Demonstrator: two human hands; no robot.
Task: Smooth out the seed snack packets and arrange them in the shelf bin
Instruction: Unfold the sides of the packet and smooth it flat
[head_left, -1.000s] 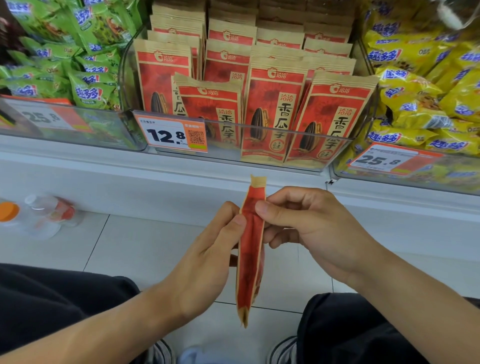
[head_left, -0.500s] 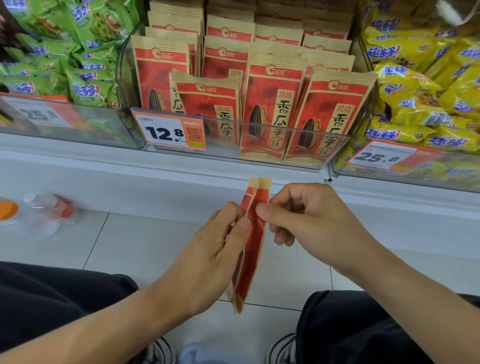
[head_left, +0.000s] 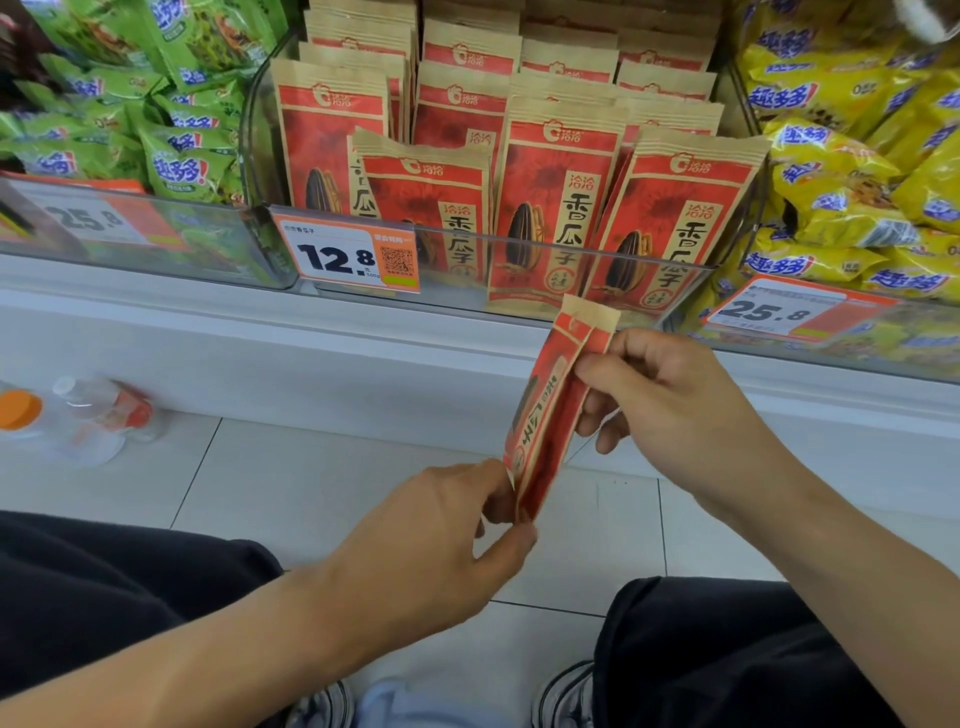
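Right hand (head_left: 670, 410) and left hand (head_left: 431, 551) hold one sunflower seed packet (head_left: 550, 415) edge-on.

Right fingers pinch its upper part, left fingers pinch its bottom corner; it tilts in the air just below the clear shelf bin (head_left: 519, 247) of matching red packets (head_left: 561, 197).

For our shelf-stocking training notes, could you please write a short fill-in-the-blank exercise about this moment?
1. The right hand pinches the held packet near its ____ end.
2. The left hand pinches its ____ end.
3. The price tag on the shelf bin of red packets reads ____.

Missing words: top; bottom; 12.8
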